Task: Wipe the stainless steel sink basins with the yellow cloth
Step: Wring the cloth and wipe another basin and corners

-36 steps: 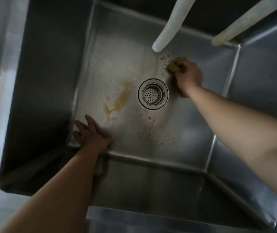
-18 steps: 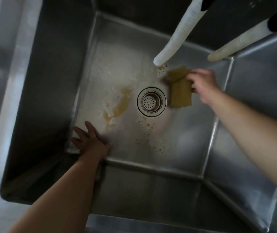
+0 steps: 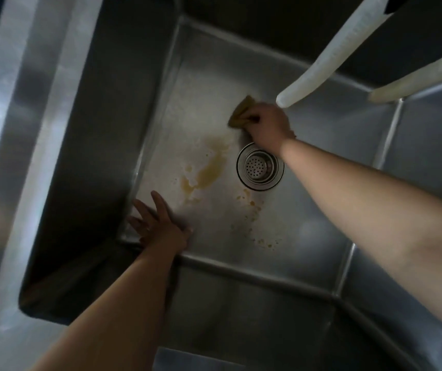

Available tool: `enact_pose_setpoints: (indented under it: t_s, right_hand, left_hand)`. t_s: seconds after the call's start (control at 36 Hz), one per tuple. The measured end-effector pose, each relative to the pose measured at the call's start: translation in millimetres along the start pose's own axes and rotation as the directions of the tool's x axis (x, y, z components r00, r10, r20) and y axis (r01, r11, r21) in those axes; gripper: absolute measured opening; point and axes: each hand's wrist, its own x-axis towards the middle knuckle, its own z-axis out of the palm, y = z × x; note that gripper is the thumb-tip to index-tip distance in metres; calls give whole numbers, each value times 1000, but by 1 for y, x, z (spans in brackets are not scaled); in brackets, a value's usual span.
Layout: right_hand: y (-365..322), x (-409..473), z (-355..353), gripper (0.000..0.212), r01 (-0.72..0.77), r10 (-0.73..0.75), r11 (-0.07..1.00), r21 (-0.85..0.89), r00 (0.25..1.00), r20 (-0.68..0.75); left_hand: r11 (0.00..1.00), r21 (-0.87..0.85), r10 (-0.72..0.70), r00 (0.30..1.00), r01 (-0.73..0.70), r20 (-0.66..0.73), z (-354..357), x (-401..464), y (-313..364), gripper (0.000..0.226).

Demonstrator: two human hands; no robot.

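Note:
I look down into a deep stainless steel sink basin [image 3: 308, 236]. My right hand [image 3: 268, 127] grips the bunched yellow cloth [image 3: 241, 113] and presses it on the basin floor just beyond the round drain strainer [image 3: 260, 166]. Only the cloth's left part shows past my fingers. My left hand [image 3: 158, 226] lies flat with fingers spread on the floor at the near left corner. Yellow-brown stains [image 3: 209, 170] lie left of the drain, and smaller specks [image 3: 254, 218] lie in front of it.
Two white hoses [image 3: 329, 54] [image 3: 415, 81] hang over the far right of the basin, the nearer tip just above my right hand. Steel walls [image 3: 94, 156] rise steeply on all sides. A flat steel rim [image 3: 8, 129] runs along the left.
My right hand bunched the cloth up and carried it left, from the right of the drain to beyond it. The left hand stayed planted in the corner. The camera shifted.

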Motion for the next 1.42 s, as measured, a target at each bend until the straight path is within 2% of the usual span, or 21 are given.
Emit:
enact_pose_setpoints:
  t_s: [0.11, 0.19, 0.25, 0.28, 0.33, 0.42, 0.5, 0.56, 0.58, 0.67, 0.75, 0.86, 0.94, 1.06, 1.14, 1.19, 1.22, 1.25, 1.31, 1.36, 1.42]
  right_hand:
    - [10, -33, 0, 24, 175, -129, 968, -179, 962, 242]
    - [22, -50, -10, 27, 234, -71, 908, -347, 903, 424]
    - [28, -62, -21, 25, 210, -36, 912, -351, 896, 443]
    - [32, -66, -26, 24, 157, -33, 948, -278, 914, 403]
    - [32, -66, -39, 22, 0, 4, 1000, -19, 973, 231]
    - [22, -57, -60, 24, -130, 153, 955, 266, 986, -66]
    - [9, -31, -69, 25, -98, 195, 931, 351, 948, -252]
    - [-6, -7, -59, 25, -71, 176, 930, 360, 947, -270]
    - [-14, 3, -51, 24, -48, 134, 950, 308, 956, -262]
    - [-35, 20, -5, 27, 141, -141, 990, -8, 985, -102]
    - [-62, 5, 39, 32, 320, -304, 897, -305, 947, 101]
    - [-61, -37, 72, 34, 541, -422, 768, -343, 830, 364]
    - [-32, -61, 69, 30, 631, -471, 695, -345, 762, 444]
    - [8, -73, 36, 26, 607, -398, 671, -427, 780, 483]
    - [28, -75, 4, 29, 463, -301, 733, -498, 877, 374]
    - [36, -72, -12, 33, 308, -259, 846, -436, 951, 169]
    - [38, -67, -16, 32, 197, -202, 920, -339, 979, 23]
    - [36, -60, -20, 31, 81, -111, 971, -224, 986, -123]
    - [27, -43, -22, 37, -109, 114, 993, 32, 937, -329]
    - [9, -26, -15, 41, -170, 234, 967, 190, 889, -393]
    - [-20, -18, 1, 38, -173, 239, 964, 201, 896, -375]
  left_hand:
    - [1000, -14, -7, 1000, 7, 6, 0, 0, -1, 123]
    - [1000, -21, -8, 1000, 8, -4, -1, 0, -1, 122]
    - [1000, -29, -11, 1000, 10, -10, -2, -1, 1, 122]
    - [999, -40, -12, 1000, 11, -13, -1, 0, 1, 121]
    - [998, -67, -9, 1000, 7, -24, 1, 1, 0, 121]
    - [997, -80, 2, 999, -6, -48, 6, 2, -2, 121]
    - [996, -84, -3, 998, -2, -62, 8, 2, -2, 121]
    - [996, -86, -13, 998, 8, -59, 8, 2, -3, 121]
    - [996, -86, -19, 998, 14, -53, 7, 2, -2, 121]
    - [996, -88, -28, 999, 25, -36, 5, 1, -1, 122]
    - [994, -110, -16, 1000, 15, -14, 3, -2, -1, 123]
    - [995, -99, -22, 1000, 22, 0, -2, -6, 1, 123]
    - [995, -91, -26, 1000, 27, 12, -5, -8, 4, 122]
    - [993, -108, -36, 999, 35, -7, -2, -8, 5, 119]
    - [993, -109, -41, 999, 38, -25, 0, -6, 4, 118]
    - [991, -125, -41, 999, 39, -14, 0, -4, 4, 120]
    - [991, -128, -44, 999, 42, -8, 0, -4, 4, 121]
    - [991, -126, -47, 999, 46, -5, 0, -4, 5, 122]
    - [991, -122, -55, 999, 54, -2, 0, -5, 7, 124]
    - [992, -115, -58, 998, 57, -10, -1, -6, 8, 125]
    - [992, -110, -67, 998, 65, -11, -3, -6, 9, 124]
